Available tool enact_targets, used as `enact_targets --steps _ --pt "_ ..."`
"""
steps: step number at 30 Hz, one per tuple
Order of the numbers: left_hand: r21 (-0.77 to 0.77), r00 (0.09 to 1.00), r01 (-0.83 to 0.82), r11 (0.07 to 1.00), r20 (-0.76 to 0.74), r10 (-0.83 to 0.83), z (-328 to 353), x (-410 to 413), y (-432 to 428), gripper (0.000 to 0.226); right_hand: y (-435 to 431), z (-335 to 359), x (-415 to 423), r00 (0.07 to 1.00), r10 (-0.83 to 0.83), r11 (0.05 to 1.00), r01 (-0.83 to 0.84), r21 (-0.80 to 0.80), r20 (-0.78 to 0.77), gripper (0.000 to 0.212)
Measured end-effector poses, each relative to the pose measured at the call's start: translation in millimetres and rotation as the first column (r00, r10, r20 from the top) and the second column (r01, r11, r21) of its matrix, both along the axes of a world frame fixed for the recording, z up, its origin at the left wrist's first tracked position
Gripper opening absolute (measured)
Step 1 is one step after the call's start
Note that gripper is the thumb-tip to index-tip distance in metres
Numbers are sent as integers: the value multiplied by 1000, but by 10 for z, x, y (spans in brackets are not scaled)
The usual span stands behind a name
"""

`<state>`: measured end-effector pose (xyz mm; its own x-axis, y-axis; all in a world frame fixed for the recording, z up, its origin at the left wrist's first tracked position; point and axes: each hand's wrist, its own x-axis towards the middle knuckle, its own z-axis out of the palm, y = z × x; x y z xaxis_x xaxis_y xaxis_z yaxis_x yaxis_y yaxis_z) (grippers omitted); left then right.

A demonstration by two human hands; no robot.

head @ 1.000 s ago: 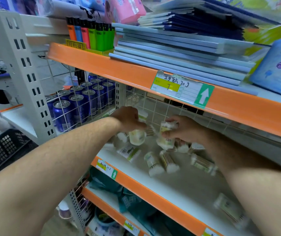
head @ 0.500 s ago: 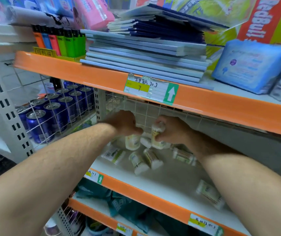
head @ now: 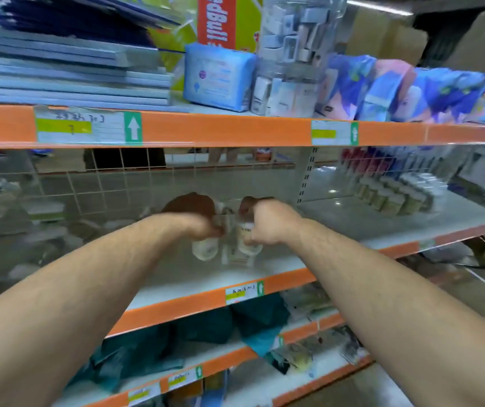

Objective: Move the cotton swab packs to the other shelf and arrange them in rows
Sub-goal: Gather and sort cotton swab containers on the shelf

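Both forearms were in, low and close. The left hand (head: 203, 227) had its fingers curled down round one of the cotton swab packs (head: 205, 249), and the right hand (head: 267, 227) was wrapped the same way round more of them. Blur hid whether it had two or three, and the knuckles hid the fingertips. The packs hung just above the shelf board (head: 279, 259), behind its orange front lip (head: 176, 306) and touching nothing below.

This looked like the carry across. The wise play would be a firm squeeze with the packs kept upright and close together, since round tubs slip and roll. They should travel level and land on their bases.

Next came the obstacle, the slotted upright post (head: 304, 183) dividing the bays. It would be safer to bring the load forward, out past the post, than to clip it. Beyond it the right-hand bay (head: 352, 227) showed open board at the front and left, with rows of small capped tubs (head: 394, 198) standing deeper in, so new packs could butt up beside those. The wire mesh back (head: 112, 183) closed off the rear, and the upper shelf edge (head: 220, 130) left limited headroom, so a low lift was the better choice.
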<state>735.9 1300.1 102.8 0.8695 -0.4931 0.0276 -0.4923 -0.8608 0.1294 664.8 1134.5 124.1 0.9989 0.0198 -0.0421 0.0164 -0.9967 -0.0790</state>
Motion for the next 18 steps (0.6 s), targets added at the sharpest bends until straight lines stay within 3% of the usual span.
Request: enact_targets --steps 11,18 --pt "124 949 304 945 49 -312 49 -667 -2331 49 -2141 24 -1360 917 -400 915 398 61 12 53" --pt "114 894 435 893 67 -444 78 -1284 -4024 48 -3621 -26 -2122 854 -519 854 515 77 45 56"
